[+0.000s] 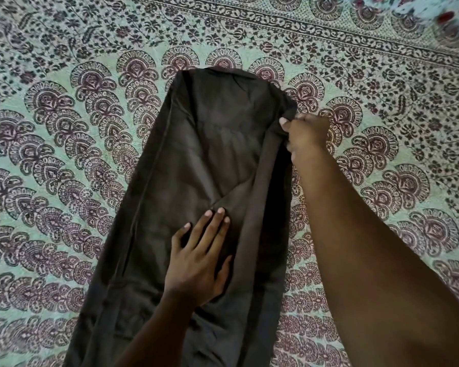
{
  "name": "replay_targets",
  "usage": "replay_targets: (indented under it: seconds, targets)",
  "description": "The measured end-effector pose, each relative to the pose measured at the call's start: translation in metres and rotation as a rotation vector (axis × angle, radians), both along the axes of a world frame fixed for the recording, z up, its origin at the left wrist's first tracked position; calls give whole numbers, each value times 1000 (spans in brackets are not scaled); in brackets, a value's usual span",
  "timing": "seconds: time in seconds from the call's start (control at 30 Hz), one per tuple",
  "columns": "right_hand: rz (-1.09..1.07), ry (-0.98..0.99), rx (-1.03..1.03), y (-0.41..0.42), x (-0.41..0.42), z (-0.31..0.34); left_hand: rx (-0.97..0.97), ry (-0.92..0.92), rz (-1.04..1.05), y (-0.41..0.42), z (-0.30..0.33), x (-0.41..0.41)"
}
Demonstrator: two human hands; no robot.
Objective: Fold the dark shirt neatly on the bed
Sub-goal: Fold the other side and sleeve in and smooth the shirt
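Here the dark shirt (196, 160) lies stretched out on the bed, a long narrow strip running from about six o'clock near the bottom edge up toward twelve o'clock, where its rounded far end stops just past the middle of the view. Both long sides look turned inward, leaving raised lengthwise edges along the left and the right of the strip. A diagonal crease crosses the fabric near the centre.

The left hand (199, 260) rests flat on the shirt at roughly six o'clock from the centre, palm down, fingers straight and spread, thumb out to the side; it presses the cloth and grasps nothing. Its fingertips touch the lower end of the diagonal crease.

The right hand (306, 133) reaches in from four o'clock, its forearm crossing the lower right of the view. It sits at the shirt's right edge, around two o'clock from the centre, with fingers curled and pinching the folded border of the fabric, which bunches slightly above the knuckles.

The bedspread (64, 128) under everything is pale green with dark maroon paisley fans in arcs and a floral band running across the top. At one o'clock, in the far corner, a blurred white cloth with red flowers (435, 9) shows.
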State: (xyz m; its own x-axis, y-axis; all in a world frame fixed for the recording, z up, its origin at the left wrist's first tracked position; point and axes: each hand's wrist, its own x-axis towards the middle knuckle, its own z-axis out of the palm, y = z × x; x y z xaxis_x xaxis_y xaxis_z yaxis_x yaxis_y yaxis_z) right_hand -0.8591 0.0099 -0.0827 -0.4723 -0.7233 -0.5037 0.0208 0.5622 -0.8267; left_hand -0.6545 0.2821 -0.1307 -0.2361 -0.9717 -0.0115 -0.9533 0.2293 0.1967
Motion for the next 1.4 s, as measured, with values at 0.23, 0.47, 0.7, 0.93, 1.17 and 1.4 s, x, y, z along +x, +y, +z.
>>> replay_targets:
  seconds: [0.23,0.47,0.7,0.93,1.17,1.4]
  targets:
    - [-151,-147,-55,-1,-22,-8,15,15,-1,-1,1,0]
    - [-265,-204,-171,-1,-35,-10,32,22,9,-1,3,0]
    - [-35,10,-5,10,-38,5,33,154,39,-5,17,-3]
    - [10,16,-81,13,-36,-6,215,489,283,-135,53,-58]
    - [41,113,-96,18,-27,-15,462,654,587,-202,49,-74]
    - [78,313,-108,12,-19,-6,460,505,450,-205,56,-76]
